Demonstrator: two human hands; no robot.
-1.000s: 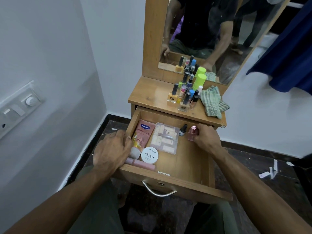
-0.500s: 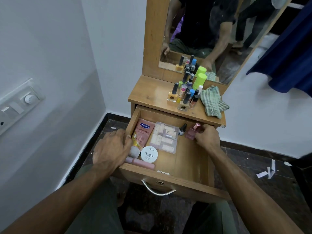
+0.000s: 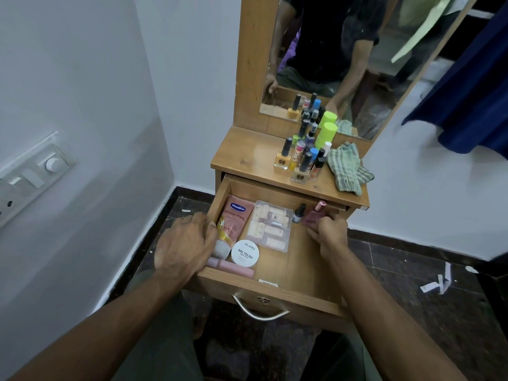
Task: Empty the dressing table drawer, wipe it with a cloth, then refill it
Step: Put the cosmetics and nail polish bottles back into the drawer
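Note:
The wooden drawer [image 3: 280, 288] stands pulled out. Inside lie a pink Vaseline tube [image 3: 232, 221], a round white nail polish tub [image 3: 245, 251], a pink stick [image 3: 233, 266], a clear tray of small bottles [image 3: 270, 226] and a small dark bottle [image 3: 299, 213]. My right hand [image 3: 328, 232] is closed around a pink perfume bottle [image 3: 313, 217] at the drawer's back right. My left hand [image 3: 185, 244] rests flat on the drawer's left wall, fingers spread. A striped green cloth [image 3: 347, 171] lies on the tabletop.
Several nail polish bottles [image 3: 301, 158] and a lime green can [image 3: 325, 134] crowd the tabletop [image 3: 247, 158] below the mirror [image 3: 343, 59]. A white wall with a switch panel [image 3: 30, 174] is at left. A blue cloth [image 3: 472, 86] hangs at right.
My right hand has tilted the pink perfume bottle and shifted it slightly back inside the drawer. My left hand has stayed on the left wall.

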